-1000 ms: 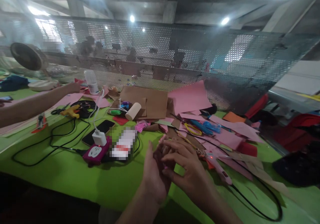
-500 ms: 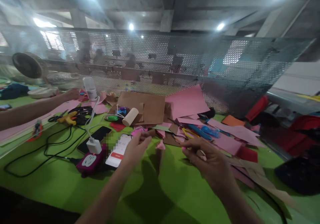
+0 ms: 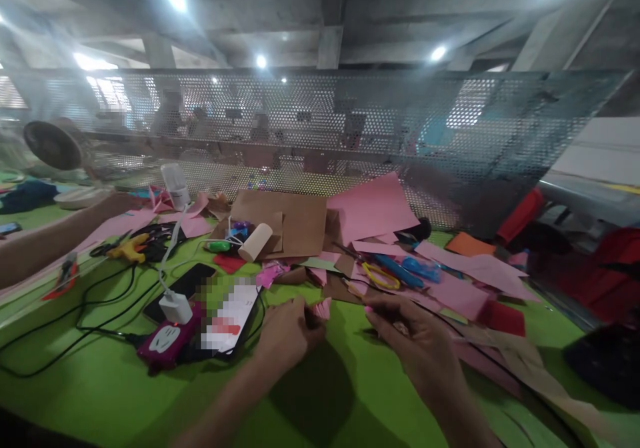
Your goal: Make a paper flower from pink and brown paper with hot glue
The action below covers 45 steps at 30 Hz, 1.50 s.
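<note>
My left hand (image 3: 290, 331) is closed around a small piece of pink paper (image 3: 323, 309) with a pleated or fringed top edge, just above the green table. Its lower part is hidden behind my fingers. To the right, my right hand (image 3: 417, 338) is held in a pinch, with a small pink spot at the fingertips and something pale under the fingers that I cannot make out. The two hands are apart. Beyond them lie yellow-handled scissors (image 3: 381, 276) and a crumpled bright pink scrap (image 3: 273, 273).
Left of my hands are a lit phone (image 3: 235, 318), a dark phone (image 3: 183, 291) and a purple power strip (image 3: 167, 345) with a white charger. Behind lie cardboard (image 3: 305, 225), pink sheets (image 3: 373, 208) and a paper tube (image 3: 256, 242). Another person's arm (image 3: 45, 241) reaches in at far left.
My left hand was open behind the pink paper piece; it has come nearer and closed on it. My right hand stays pinched in about the same place. The other person's arm has drawn back left.
</note>
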### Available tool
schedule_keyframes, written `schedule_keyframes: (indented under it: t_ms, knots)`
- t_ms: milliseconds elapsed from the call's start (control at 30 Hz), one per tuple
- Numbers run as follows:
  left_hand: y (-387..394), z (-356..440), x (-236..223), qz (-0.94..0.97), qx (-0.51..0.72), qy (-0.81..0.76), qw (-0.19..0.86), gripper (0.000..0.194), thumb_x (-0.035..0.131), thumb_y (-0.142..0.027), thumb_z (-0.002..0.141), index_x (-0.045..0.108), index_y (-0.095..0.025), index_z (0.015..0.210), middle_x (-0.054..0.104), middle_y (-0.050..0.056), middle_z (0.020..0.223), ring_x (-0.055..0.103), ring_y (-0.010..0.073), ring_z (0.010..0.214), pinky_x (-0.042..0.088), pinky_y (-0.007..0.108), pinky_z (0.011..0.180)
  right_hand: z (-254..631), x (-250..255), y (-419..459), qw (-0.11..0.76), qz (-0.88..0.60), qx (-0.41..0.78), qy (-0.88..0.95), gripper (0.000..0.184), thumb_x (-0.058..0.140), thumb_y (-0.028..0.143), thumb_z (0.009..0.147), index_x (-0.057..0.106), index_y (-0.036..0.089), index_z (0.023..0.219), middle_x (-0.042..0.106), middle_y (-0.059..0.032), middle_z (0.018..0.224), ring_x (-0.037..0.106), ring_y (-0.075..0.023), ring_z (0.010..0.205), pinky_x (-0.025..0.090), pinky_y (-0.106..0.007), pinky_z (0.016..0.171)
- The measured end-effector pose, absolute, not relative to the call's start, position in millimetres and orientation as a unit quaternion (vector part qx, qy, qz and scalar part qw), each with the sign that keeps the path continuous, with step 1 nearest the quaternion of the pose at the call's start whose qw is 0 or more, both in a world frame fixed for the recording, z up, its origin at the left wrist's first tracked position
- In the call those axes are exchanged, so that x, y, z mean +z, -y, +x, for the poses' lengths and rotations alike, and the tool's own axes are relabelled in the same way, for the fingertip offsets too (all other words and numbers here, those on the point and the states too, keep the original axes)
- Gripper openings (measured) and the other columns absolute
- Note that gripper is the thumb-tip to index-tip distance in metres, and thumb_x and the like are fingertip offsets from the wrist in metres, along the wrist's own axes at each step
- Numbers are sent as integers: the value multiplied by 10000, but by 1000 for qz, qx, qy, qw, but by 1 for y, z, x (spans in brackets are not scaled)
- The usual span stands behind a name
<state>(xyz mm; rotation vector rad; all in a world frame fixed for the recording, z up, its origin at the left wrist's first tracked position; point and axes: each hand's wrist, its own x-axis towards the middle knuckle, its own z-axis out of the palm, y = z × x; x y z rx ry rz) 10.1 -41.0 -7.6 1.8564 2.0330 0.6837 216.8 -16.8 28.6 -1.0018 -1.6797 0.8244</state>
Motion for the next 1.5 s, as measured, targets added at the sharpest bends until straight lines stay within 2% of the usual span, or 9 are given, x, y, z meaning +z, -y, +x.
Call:
schedule_keyframes:
  t_ms: [100,233,367,500,600,733,833,1100,1500]
  knots:
    - [46,4,-5,626,283,-689,231,200,649,-336,734,549,-205,847,687,52,816,641,251,771,387,314,646,218,30,18,492,-417,365,672,260,748,407,769,729,191,913,693,-52,823,616,-185,724,544,-278,607]
    - [51,4,4,576,445,-568,385,324,665,-204,716,493,-199,991,663,52,949,617,211,856,436,291,716,218,32,19,512,-431,423,610,307,784,417,738,722,183,926,672,-38,788,587,-162,684,534,-264,568]
    - [50,17,3,503,531,-461,503,431,723,-139,660,462,-209,995,653,4,863,598,163,763,441,263,688,220,36,20,543,-425,470,551,275,813,397,718,717,193,876,643,-8,734,531,-124,612,491,-234,511]
    - [46,32,-1,469,550,-381,577,552,763,-178,681,523,-184,1177,679,52,987,615,181,873,455,274,752,221,36,21,561,-390,513,520,235,813,361,734,720,212,890,652,-2,747,520,-115,619,450,-212,503]
    - [43,43,-4,443,530,-389,610,486,778,-262,715,613,-161,1161,684,96,1090,615,218,987,462,295,829,221,37,21,572,-381,531,495,210,812,346,739,721,224,884,668,-2,779,552,-130,666,449,-218,523]
    - [39,54,-18,419,553,-377,613,561,833,-290,662,623,-188,1172,702,80,1059,629,208,961,475,288,838,223,39,20,589,-374,541,469,203,826,341,718,725,225,851,701,-15,867,603,-165,783,468,-233,581]
    - [40,59,-32,408,582,-370,598,611,838,-308,649,597,-211,1202,704,62,1031,640,195,908,492,284,818,223,39,19,592,-375,552,451,208,837,339,703,729,225,840,699,-15,840,594,-154,735,445,-228,560]
    - [53,51,-32,470,529,-406,579,609,788,-274,671,585,-207,1241,668,87,1229,589,270,1158,438,347,1015,215,38,24,584,-395,563,431,253,874,355,641,751,209,808,675,-9,768,500,-108,607,409,-229,554]
    - [63,57,-23,526,501,-411,551,511,749,-337,708,614,-191,1178,702,74,1068,624,258,972,484,330,882,211,38,25,586,-383,562,441,222,869,350,651,765,222,799,670,4,772,501,-102,624,392,-235,590]
